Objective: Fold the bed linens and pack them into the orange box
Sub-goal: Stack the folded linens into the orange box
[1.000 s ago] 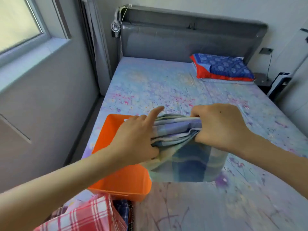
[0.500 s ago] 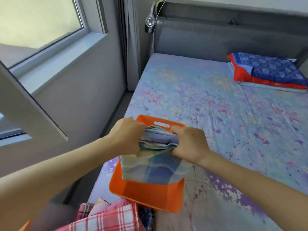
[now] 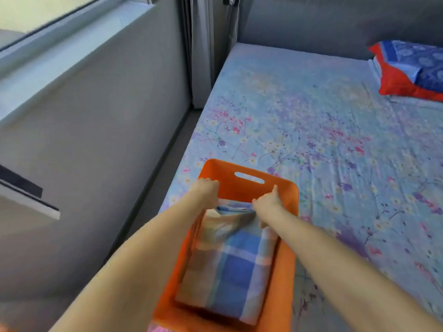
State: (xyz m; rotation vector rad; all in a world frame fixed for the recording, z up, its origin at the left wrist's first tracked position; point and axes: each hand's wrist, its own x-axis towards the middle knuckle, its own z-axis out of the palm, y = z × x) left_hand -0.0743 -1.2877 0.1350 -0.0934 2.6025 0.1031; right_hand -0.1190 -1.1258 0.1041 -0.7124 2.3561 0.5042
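We have the folded checked sheet (image 3: pixel 230 267) lying inside the orange box (image 3: pixel 239 190), which sits on the flowery bed (image 3: pixel 311 130) close to the bed's left side, by the grey wall. Our left hand (image 3: pixel 207 191) and our right hand (image 3: pixel 267 202) are both down in the box at the far end of the sheet, fingers curled on the cloth there, and the right thumb sticks up. A red and blue pillow (image 3: pixel 412 68) lies at the top of the bed, well apart from the box.
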